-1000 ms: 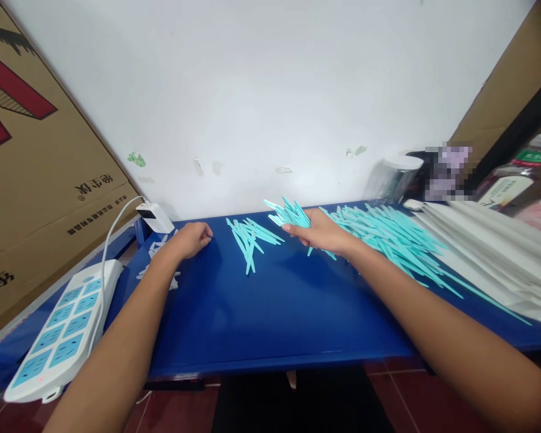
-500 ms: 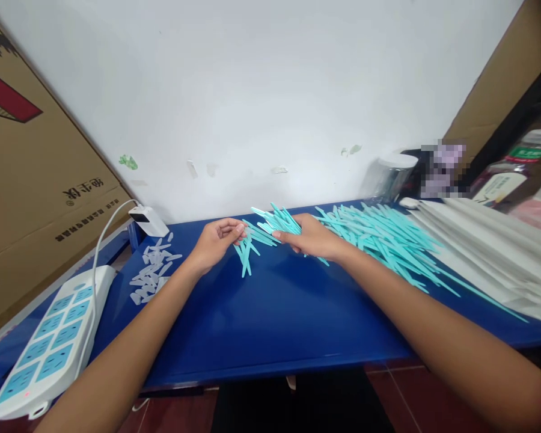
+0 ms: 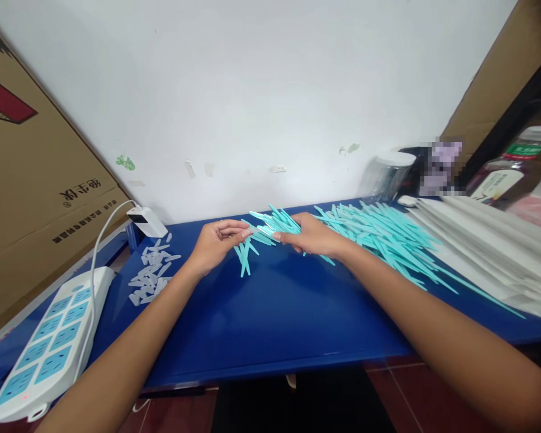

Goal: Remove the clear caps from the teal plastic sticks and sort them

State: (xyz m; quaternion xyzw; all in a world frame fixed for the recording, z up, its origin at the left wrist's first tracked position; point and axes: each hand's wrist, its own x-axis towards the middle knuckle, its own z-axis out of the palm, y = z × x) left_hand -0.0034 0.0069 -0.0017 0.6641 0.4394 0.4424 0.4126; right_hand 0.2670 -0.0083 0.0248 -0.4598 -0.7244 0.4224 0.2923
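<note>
My right hand (image 3: pixel 313 234) is closed round a bundle of slim turquoise sticks (image 3: pixel 279 220) with tapered ends, their tips pointing left. Thumb and fingers of my left hand (image 3: pixel 220 240) pinch a small translucent piece (image 3: pixel 253 230) at the tip of one of those sticks; whether it is fitted over the tip I cannot tell. Below the two hands, several loose turquoise sticks (image 3: pixel 244 258) lie crossed on the blue table (image 3: pixel 252 325). Behind my right hand spreads a large heap of the same sticks (image 3: pixel 383 240).
Small translucent plastic pieces (image 3: pixel 151 273) lie at the left, near a white power strip (image 3: pixel 90 325) and a plugged-in charger (image 3: pixel 148 221). White flat packets (image 3: pixel 491 252) are stacked at the right, by a lidded clear jar (image 3: pixel 391 177) and a bottle (image 3: pixel 505 174). A wall (image 3: pixel 270 90) closes the back.
The fingers of my left hand have moved slightly right and straightened, bringing the translucent piece to the stick tips. My right hand with its bundle has stayed nearly still.
</note>
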